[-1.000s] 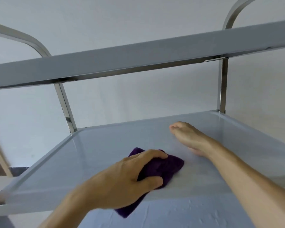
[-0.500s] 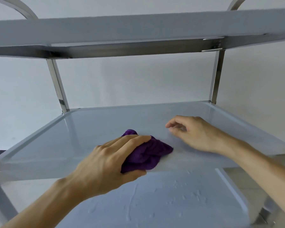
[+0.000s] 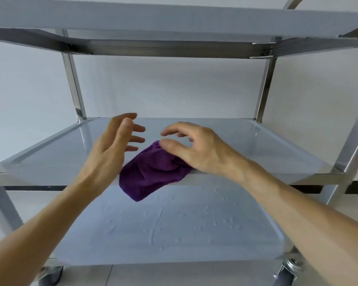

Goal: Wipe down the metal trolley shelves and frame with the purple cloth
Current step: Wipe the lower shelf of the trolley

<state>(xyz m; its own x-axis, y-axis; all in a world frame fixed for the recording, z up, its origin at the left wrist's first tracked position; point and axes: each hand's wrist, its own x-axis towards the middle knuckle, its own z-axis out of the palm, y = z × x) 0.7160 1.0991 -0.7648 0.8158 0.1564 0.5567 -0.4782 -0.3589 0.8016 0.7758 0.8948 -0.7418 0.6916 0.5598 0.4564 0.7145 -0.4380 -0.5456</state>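
The purple cloth (image 3: pixel 153 172) lies crumpled on the front edge of the trolley's middle shelf (image 3: pixel 267 149), one corner hanging over the rim. My left hand (image 3: pixel 114 145) hovers just left of the cloth, fingers spread, holding nothing. My right hand (image 3: pixel 196 147) rests over the cloth's right side, palm on it, fingers spread and curled above the shelf. The top shelf (image 3: pixel 174 19) runs overhead. The bottom shelf (image 3: pixel 174 230) below shows wet streaks and droplets.
Steel uprights stand at the back left (image 3: pixel 73 87) and back right (image 3: pixel 264 89); the right front frame post (image 3: pixel 351 153) is close to my right forearm. Castor wheels (image 3: pixel 285 275) show at the bottom. A plain white wall lies behind.
My left hand has let go of the cloth and lifted open to its left. My right hand has moved onto the cloth. The view has dropped lower, showing more of the bottom shelf.
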